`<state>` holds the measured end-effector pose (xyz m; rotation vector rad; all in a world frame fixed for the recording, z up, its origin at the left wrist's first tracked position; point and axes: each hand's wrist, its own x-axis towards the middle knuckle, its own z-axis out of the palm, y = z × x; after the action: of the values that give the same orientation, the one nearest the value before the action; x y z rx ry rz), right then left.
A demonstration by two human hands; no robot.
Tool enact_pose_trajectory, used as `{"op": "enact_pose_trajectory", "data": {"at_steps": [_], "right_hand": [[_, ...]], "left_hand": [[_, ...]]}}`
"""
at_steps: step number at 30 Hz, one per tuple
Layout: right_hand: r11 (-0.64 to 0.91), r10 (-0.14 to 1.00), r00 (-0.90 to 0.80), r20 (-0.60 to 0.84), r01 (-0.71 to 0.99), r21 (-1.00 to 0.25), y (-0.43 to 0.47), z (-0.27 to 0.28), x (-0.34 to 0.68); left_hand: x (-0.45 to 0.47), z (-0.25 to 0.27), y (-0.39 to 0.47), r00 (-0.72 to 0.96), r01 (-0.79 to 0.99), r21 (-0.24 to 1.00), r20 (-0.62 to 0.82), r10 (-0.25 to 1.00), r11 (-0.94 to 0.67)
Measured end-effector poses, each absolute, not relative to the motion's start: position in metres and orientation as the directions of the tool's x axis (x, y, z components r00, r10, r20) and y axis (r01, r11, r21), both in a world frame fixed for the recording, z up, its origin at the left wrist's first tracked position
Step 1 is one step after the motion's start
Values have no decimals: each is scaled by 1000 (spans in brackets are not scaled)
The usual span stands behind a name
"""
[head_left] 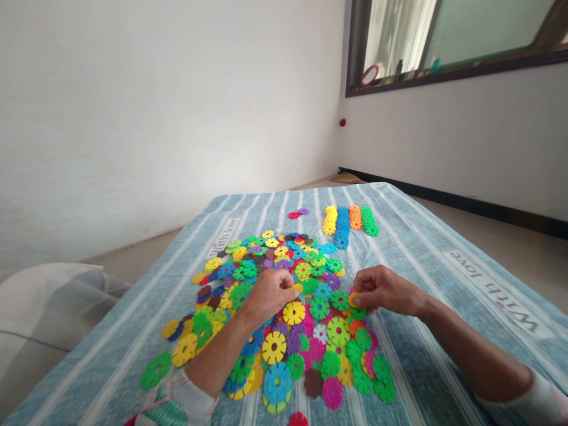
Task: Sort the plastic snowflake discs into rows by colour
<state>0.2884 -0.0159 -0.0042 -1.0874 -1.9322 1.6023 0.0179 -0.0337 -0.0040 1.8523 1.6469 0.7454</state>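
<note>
A wide heap of notched plastic discs in many colours [293, 312] lies spread over the striped cloth. My left hand [271, 291] is over the middle of the heap, its thumb and fingertips pinched on a yellow disc [297, 288]. At the heap's right edge, my right hand [385, 290] pinches another yellow disc [354, 299] between thumb and fingers. Beyond the heap, overlapping discs lie in sorted rows: yellow [329, 220], blue [341, 228], orange [355, 217] and green [369, 221].
A red disc [294, 215] and a purple disc [303, 211] lie apart at the far side. The blue-grey striped cloth [444, 307] covers the surface. White walls stand behind and to the right, with a window [444, 41]. Pale fabric [48, 296] is at left.
</note>
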Motion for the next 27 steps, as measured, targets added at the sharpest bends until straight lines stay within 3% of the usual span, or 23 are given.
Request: {"op": "enact_pose_trajectory", "data": {"at_steps": [14,21,27], "right_hand": [[-30,831,-553,-64,71,-997,-31,-7,264],[-106,852,-520,-58,-63,-992,-43,-9,243],[-105,876,-482,-37,-115,-988,-42,-13,240]], "left_hand": [[42,12,-53,84,423,902,57,995,-88],[65,15,-73,171,425,898,41,984,-111],[67,15,-75,183,497,839,148,972,-221]]}}
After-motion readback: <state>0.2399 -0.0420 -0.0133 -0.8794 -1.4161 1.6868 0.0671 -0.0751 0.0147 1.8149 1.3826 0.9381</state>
